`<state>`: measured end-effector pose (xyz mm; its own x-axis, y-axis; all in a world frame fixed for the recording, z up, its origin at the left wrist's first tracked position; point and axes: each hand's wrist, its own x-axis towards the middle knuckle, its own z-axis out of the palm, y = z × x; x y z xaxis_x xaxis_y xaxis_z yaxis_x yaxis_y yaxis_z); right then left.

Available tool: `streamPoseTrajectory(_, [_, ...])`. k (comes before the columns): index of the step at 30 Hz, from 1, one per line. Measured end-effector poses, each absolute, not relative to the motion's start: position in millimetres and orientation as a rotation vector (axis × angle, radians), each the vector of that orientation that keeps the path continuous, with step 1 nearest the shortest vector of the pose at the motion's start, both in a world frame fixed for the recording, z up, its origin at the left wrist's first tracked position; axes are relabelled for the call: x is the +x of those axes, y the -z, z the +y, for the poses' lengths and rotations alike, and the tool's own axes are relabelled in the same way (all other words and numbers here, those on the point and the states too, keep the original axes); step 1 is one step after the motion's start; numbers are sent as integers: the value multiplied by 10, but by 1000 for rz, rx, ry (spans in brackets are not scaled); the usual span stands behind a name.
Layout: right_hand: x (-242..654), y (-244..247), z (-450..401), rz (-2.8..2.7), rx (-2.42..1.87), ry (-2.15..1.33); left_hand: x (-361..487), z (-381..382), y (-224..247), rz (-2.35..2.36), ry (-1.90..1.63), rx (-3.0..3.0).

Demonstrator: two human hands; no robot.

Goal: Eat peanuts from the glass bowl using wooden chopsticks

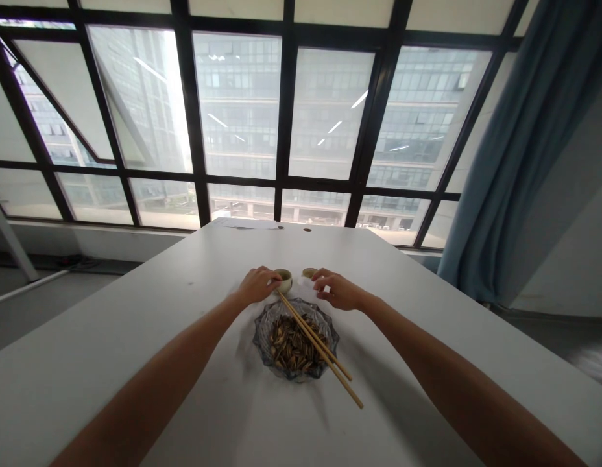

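Note:
My left hand (259,285) is closed on the side of a small pale cup (286,283), its thumb by the rim. My right hand (340,292) has curled fingers against the right side of a second small cup (308,273); these fingers partly hide it. Both cups stand just beyond a scalloped clear glass bowl (263,355) of striped sunflower seeds (294,347). A pair of wooden chopsticks (325,350) lies slantwise across the bowl, tips toward the left cup and thick ends past the near right rim.
A long white table (194,415) stretches toward the windows. Papers (245,223) lie at its far end, near two dark round spots on the surface. A blue curtain (505,168) hangs at the right, and another table's leg (13,240) stands at the left.

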<state>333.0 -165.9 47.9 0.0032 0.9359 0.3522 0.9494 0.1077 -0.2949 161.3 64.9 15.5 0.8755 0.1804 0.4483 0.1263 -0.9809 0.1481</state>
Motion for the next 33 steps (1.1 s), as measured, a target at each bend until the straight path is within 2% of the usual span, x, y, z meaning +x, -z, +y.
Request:
streamPoseTrajectory(4, [3551, -569, -1982, -1888, -2025, 83, 1672, 647, -130, 232, -731, 2927])
streamPoseTrajectory(8, [3841, -460, -2099, -1777, -2249, 179, 1719, 590, -146, 252, -723, 2929])
streamPoseTrajectory(13, [3986, -312, -2013, -1674, -2228, 150, 1712, 575, -173, 230, -681, 2918])
streamPoseTrajectory(19, [3890, -472, -1739, -1639, -2243, 428, 1618, 745, -161, 32, -752, 2858])
streamPoseTrajectory(25, [3733, -397, -1398, -1675, -2358, 248, 1659, 736, -150, 107, -607, 2967])
streamPoseTrajectory(33, [3696, -317, -1400, -1725, -2315, 209, 1642, 737, -164, 78, -586, 2920])
